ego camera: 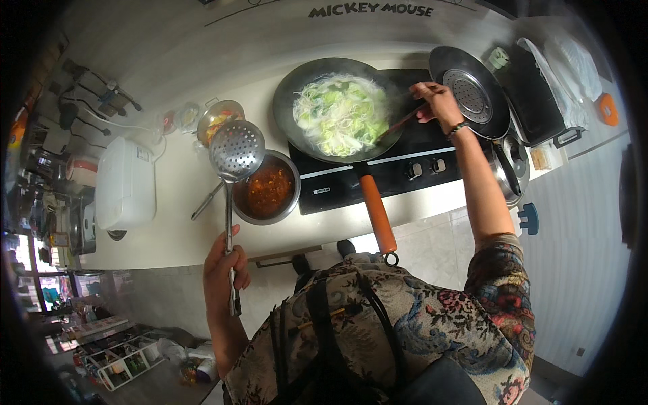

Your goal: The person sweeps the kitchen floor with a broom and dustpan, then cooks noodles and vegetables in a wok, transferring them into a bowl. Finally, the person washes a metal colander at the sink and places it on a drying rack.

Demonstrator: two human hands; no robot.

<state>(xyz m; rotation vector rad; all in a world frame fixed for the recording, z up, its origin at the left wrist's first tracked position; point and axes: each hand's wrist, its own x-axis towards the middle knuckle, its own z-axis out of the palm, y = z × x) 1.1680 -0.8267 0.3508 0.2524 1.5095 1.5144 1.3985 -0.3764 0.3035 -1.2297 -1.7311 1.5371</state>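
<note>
My left hand is closed around the long handle of a metal skimmer. The skimmer's perforated bowl is over the edge of a metal bowl of red-brown sauce. My right hand grips what look like wooden chopsticks, their lower ends in the wok. The wok stands on the black gas stove and holds shredded green cabbage with thin pale strands. Its orange handle points towards me. Steam rises over the food.
A strainer with cut vegetables stands behind the sauce bowl. A white lidded box is on the left counter. Right of the stove are a dark pan with a perforated steamer plate, a lidded pot and a black container.
</note>
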